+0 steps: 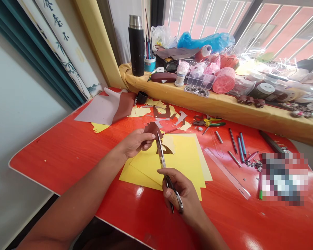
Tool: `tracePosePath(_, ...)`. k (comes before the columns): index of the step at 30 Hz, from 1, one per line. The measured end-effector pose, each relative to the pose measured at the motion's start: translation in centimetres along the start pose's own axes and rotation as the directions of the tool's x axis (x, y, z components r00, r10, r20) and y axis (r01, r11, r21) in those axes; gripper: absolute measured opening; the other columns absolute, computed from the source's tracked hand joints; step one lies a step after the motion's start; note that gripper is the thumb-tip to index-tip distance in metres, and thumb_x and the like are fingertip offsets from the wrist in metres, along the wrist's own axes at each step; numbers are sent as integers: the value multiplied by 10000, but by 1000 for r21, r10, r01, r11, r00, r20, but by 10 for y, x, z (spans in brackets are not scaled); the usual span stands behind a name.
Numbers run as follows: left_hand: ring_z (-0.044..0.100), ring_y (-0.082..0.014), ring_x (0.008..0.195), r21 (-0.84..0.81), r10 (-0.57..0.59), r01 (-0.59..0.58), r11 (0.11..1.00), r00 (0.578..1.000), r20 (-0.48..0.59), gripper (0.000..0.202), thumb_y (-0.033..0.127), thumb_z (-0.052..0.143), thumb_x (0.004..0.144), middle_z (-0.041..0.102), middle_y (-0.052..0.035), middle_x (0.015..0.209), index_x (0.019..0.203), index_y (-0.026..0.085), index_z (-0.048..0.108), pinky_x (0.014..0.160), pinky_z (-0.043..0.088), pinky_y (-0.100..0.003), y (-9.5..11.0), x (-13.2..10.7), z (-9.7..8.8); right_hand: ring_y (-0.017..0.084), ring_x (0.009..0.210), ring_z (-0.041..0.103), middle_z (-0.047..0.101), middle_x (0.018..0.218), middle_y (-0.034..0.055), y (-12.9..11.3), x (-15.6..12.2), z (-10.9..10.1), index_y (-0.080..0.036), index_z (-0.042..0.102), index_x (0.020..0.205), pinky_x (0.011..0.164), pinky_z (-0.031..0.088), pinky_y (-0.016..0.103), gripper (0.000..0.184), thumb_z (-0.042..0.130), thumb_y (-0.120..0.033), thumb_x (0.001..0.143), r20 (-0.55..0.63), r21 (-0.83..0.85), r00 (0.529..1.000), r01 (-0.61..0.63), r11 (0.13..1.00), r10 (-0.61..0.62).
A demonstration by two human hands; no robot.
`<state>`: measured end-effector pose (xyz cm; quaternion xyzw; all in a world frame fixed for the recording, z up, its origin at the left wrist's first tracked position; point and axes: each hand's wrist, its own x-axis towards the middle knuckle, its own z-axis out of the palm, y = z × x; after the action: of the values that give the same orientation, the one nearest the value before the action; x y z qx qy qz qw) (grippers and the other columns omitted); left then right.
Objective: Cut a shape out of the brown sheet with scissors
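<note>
Between thumb and fingers, my left hand (137, 143) pinches a piece of dark brown leather or card (152, 127). My right hand (181, 189) grips a pair of metal scissors (161, 158) by the handles, their blades pointing away from me. The blade tips meet the edge of the brown piece, close to my left fingertips. Below both hands lie overlapping yellow sheets (187, 156). A small pale cut piece (169, 143) and a dark brown scrap (168, 150) rest on the sheets under the blades.
Yellow and brown offcuts (161, 108) are scattered behind the sheets. A grey-and-brown sheet (99, 107) lies at the back left. Pliers (210, 123), a clear ruler (228, 173) and several pens (241, 146) lie to the right. A black flask (136, 48) stands on the crowded sill.
</note>
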<state>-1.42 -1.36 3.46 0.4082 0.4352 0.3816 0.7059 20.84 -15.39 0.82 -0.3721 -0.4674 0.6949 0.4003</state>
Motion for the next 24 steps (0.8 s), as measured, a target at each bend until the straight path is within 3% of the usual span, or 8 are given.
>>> tracePosePath(16, 394, -63, 500, -12, -5, 5, 1000, 1000, 14, 296, 310, 910, 661, 478, 61, 580, 800, 145, 708, 476, 290, -204, 3, -1, 1, 78, 410, 464, 510, 658, -94, -5, -1, 1, -222, 763, 1273, 437, 340, 221, 574, 875, -685, 953, -18, -37, 1000, -4, 999, 3)
tracePosePath(24, 404, -58, 507, -34, -3, 4, 999, 999, 42, 388, 319, 917, 676, 475, 52, 597, 650, 197, 549, 473, 285, -198, 2, 0, -1, 81, 376, 454, 502, 628, -100, -6, -1, 3, -205, 767, 1214, 398, 317, 217, 567, 876, -688, 937, -40, -59, 999, -19, 998, 16)
